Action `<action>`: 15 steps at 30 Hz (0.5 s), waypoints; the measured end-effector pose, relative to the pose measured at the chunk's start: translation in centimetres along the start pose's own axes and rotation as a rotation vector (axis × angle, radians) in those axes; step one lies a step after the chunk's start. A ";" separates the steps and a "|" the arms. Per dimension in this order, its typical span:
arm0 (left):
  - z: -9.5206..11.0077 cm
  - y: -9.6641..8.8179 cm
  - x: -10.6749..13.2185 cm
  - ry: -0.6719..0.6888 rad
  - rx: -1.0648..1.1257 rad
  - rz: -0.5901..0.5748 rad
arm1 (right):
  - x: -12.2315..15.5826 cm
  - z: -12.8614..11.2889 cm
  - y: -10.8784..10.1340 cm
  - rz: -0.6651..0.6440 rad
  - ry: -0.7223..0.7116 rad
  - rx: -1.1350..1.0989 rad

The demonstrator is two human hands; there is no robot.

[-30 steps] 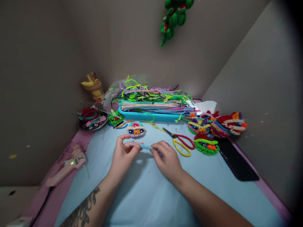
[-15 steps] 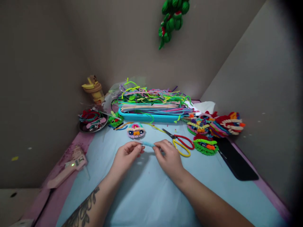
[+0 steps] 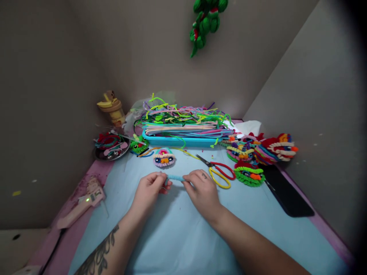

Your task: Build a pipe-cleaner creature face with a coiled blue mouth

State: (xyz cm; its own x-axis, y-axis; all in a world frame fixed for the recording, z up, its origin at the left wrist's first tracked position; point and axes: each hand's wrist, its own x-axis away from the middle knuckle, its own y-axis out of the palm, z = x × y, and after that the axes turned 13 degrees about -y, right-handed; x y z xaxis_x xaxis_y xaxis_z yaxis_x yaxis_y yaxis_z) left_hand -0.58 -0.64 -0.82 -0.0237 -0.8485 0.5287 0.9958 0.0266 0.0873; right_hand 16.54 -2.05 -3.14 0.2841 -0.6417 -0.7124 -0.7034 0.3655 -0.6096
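Note:
A light-blue coiled pipe cleaner (image 3: 175, 177) stretches between my two hands, above the pale blue cloth. My left hand (image 3: 151, 188) pinches its left end between thumb and fingers. At the other end, my right hand (image 3: 203, 191) is closed on it the same way. Just behind them sits a small pipe-cleaner bird face (image 3: 164, 158) in white, lilac and pink, with blue eyes and an orange beak. Scissors (image 3: 217, 172) with one red and one yellow handle lie to the right of my right hand, their blades partly spread.
A blue tray (image 3: 183, 143) heaped with pipe cleaners stands at the back. Several finished bird pieces (image 3: 249, 175) lie right, beside a black flat object (image 3: 289, 196). A pink glue gun (image 3: 86, 204) with a lit green light rests left, near a metal bowl (image 3: 112, 154) of bits.
Both hands have shifted slightly left with the light-blue coil, and more of it shows between the fingers. The other things stay in place.

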 end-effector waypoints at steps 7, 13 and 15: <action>0.1 0.2 0.3 0.032 -0.022 0.025 | -0.2 -0.1 -0.1 -0.004 0.050 -0.020; 0.2 0.1 0.5 0.077 -0.041 -0.025 | -0.3 0.2 -0.1 -0.055 0.061 -0.117; 0.2 0.2 0.5 0.061 -0.033 -0.041 | -0.2 0.3 -0.1 -0.069 0.074 -0.109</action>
State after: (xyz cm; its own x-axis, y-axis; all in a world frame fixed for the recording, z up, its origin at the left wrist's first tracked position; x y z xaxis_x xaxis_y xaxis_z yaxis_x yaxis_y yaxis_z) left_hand -0.46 -0.94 -0.35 -0.0598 -0.8792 0.4727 0.9966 -0.0254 0.0790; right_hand 16.76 -1.72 -3.00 0.2879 -0.7121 -0.6403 -0.7516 0.2462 -0.6119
